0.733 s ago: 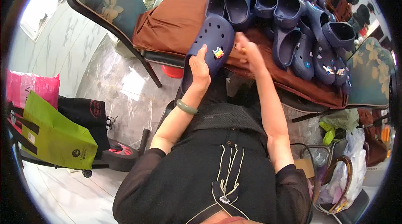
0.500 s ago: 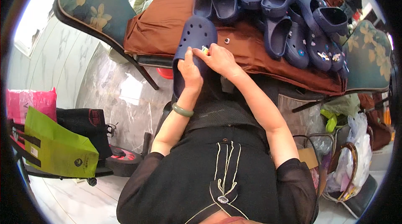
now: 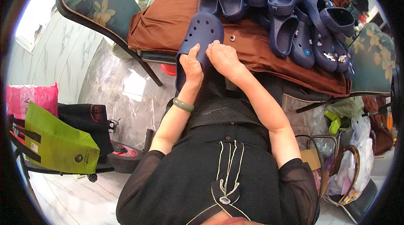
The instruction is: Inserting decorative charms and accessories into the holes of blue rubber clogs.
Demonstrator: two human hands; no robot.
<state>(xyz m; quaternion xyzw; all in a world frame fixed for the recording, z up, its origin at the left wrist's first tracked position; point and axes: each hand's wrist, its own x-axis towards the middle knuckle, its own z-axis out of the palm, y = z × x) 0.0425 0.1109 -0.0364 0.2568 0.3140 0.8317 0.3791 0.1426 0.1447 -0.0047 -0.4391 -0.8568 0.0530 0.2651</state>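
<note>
A navy blue foam clog (image 3: 203, 30) with round vent holes points away from me over the near edge of the cloth-covered table. My left hand (image 3: 192, 67) is closed around its left side, thumb on top, a green bangle (image 3: 183, 104) on that wrist. Against the clog's right side, my right hand (image 3: 225, 59) is curled with its fingertips pinched together; whatever is between them is hidden. On the cloth just beyond lies a small round white-and-dark piece (image 3: 232, 38).
Many navy clogs (image 3: 283, 35), some with colourful charms, crowd the brown cloth (image 3: 160, 27). Floral-backed chairs stand at left (image 3: 99, 4) and right (image 3: 372, 56). A green bag (image 3: 63, 141) hangs over at lower left; plastic bags (image 3: 355, 162) lie at lower right.
The small yellow-and-white piece that showed at my right fingertips is now covered by that hand, which has turned and curled more. My left hand keeps its hold on the clog.
</note>
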